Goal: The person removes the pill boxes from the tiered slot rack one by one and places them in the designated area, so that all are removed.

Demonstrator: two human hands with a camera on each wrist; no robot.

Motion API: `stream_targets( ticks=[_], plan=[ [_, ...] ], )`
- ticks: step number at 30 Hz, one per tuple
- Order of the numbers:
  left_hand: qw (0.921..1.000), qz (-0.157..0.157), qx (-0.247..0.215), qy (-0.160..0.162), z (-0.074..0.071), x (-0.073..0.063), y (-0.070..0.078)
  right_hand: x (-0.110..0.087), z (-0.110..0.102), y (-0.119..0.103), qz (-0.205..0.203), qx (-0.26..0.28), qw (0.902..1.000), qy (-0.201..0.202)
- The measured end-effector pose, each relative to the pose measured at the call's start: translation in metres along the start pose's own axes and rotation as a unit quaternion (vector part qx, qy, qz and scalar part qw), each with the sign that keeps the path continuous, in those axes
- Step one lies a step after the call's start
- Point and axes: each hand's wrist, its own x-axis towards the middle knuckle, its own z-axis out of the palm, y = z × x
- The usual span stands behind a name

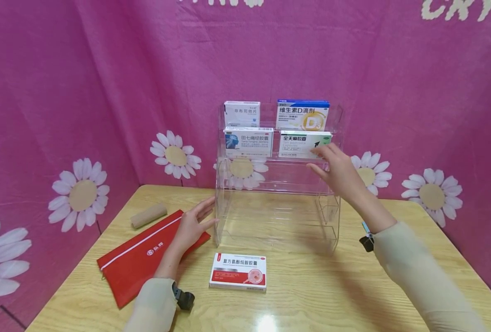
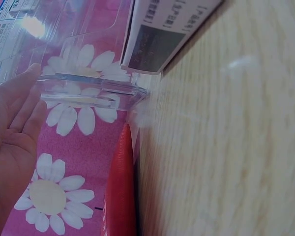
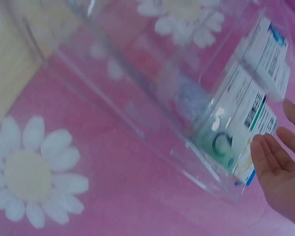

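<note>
A clear acrylic tiered rack (image 1: 270,188) stands on the table. My left hand (image 1: 192,227) is at its left side, fingers fairly straight against or close to the panel; in the left wrist view, the left hand (image 2: 14,128) holds nothing. My right hand (image 1: 340,173) is at the right end of a white and green medicine box (image 1: 297,145) on the second tier, thumb apart from the fingers. Contact with that box is hard to tell; the right wrist view shows the right hand (image 3: 280,167) beside it. A red and white medicine box (image 1: 238,272) lies flat before the rack.
Left of the green box stands a white and blue box (image 1: 248,143). The top tier holds a white box (image 1: 242,114) and a blue-topped vitamin D box (image 1: 302,115). A red zip pouch (image 1: 133,263) and a brown roll (image 1: 149,216) lie on the table's left.
</note>
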Motion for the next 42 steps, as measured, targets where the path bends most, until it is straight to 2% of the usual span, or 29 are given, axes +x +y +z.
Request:
stream_targets(
  ticks=[6, 12, 20, 25, 33, 42],
  plan=[
    [0.9999, -0.011, -0.005, -0.001, 0.000, 0.000, 0.001, 0.019, -0.010, 0.015, -0.011, -0.076, 0.9970, 0.012],
    [1.0000, -0.007, -0.002, -0.001, 0.000, 0.000, 0.000, 0.035, -0.011, 0.025, 0.001, -0.134, 0.9910, 0.002],
    [0.9998, -0.019, -0.005, -0.001, 0.001, -0.002, -0.001, 0.041, -0.001, 0.036, -0.021, -0.197, 0.9803, 0.001],
    [0.9998, -0.019, -0.003, 0.002, 0.001, -0.002, 0.000, 0.041, 0.003, 0.038, -0.029, -0.194, 0.9804, 0.011],
    [1.0000, 0.004, -0.005, 0.005, -0.001, 0.002, 0.000, 0.044, 0.005, 0.039, -0.012, -0.163, 0.9861, 0.033],
    [1.0000, -0.006, -0.004, 0.003, 0.000, 0.000, 0.000, 0.044, 0.007, 0.040, 0.016, -0.135, 0.9901, 0.035]
  ],
)
